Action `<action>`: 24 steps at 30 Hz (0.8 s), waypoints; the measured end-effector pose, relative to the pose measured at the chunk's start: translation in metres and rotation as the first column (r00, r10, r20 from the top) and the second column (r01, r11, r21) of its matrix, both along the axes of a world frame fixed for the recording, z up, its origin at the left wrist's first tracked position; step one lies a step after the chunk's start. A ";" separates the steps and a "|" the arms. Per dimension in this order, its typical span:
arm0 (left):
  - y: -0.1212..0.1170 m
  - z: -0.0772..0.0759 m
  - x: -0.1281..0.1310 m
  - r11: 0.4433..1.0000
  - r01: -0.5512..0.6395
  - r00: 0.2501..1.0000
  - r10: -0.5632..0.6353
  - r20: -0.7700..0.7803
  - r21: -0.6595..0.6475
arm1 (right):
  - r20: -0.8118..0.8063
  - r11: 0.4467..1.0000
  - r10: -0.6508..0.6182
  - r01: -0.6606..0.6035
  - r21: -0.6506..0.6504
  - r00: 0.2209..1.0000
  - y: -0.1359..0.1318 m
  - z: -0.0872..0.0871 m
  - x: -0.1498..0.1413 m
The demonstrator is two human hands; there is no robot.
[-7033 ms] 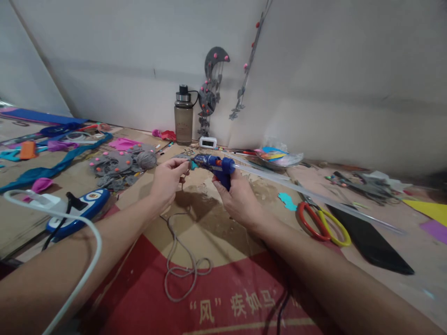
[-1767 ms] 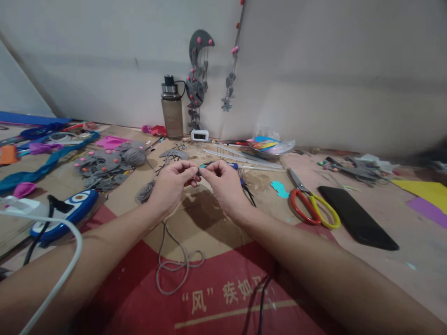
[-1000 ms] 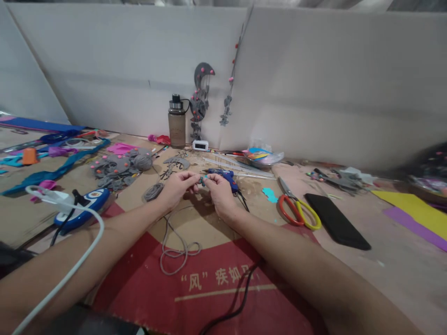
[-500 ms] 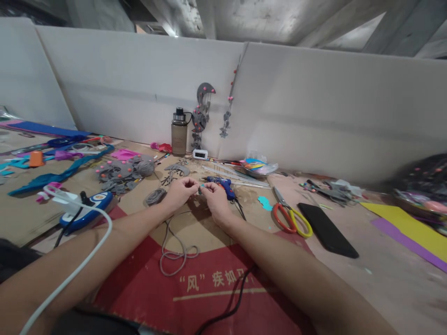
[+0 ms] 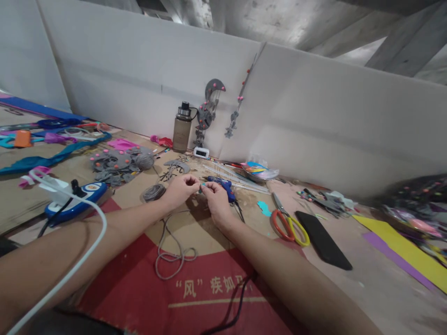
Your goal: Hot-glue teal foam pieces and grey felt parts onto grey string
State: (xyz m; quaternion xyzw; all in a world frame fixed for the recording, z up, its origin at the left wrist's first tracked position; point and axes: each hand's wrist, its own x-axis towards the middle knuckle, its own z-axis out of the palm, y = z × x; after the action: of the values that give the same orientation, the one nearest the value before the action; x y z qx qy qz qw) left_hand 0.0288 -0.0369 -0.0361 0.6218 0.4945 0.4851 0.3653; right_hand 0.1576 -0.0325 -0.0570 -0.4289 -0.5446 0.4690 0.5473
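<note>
My right hand (image 5: 217, 204) pinches a small teal piece (image 5: 201, 188) between thumb and fingertips. Close beside it, my left hand (image 5: 181, 190) is closed in a pinch too; what lies between its fingertips is too small to make out. Below the hands, a loose length of grey cord (image 5: 174, 256) lies in loops on the cardboard. A coil of the same grey cord (image 5: 153, 192) rests by my left wrist. Just behind my right hand lies a blue glue gun (image 5: 226, 187), partly hidden by the fingers.
Orange-and-yellow-handled scissors (image 5: 288, 225), a black phone (image 5: 323, 239) and a turquoise scrap (image 5: 264, 208) lie at right. A blue power strip (image 5: 78, 202) with a white cable (image 5: 99, 237) crossing my left forearm is at left. A bottle (image 5: 182, 130) stands behind.
The view has tilted and shifted slightly. Both hands stay together around the same spot, with the teal piece still at the right fingertips.
</note>
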 end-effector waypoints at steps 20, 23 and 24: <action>-0.001 -0.001 -0.002 1.000 -0.005 1.000 0.005 0.006 -0.001 | 0.006 1.000 -0.008 0.008 -0.005 1.000 0.003 -0.003 -0.001; 0.000 -0.002 -0.003 1.000 -0.009 1.000 0.010 0.023 -0.028 | 0.015 1.000 0.003 -0.002 -0.015 1.000 0.005 -0.004 -0.002; 0.000 -0.002 -0.004 1.000 -0.009 1.000 0.010 0.026 -0.030 | 0.018 1.000 0.008 -0.008 -0.019 1.000 0.005 -0.003 -0.002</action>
State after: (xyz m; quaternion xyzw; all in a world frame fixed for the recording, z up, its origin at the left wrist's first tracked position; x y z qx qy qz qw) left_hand 0.0253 -0.0367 -0.0377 0.6074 0.4999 0.4877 0.3787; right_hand 0.1556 -0.0279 -0.0603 -0.4362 -0.5468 0.4724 0.5363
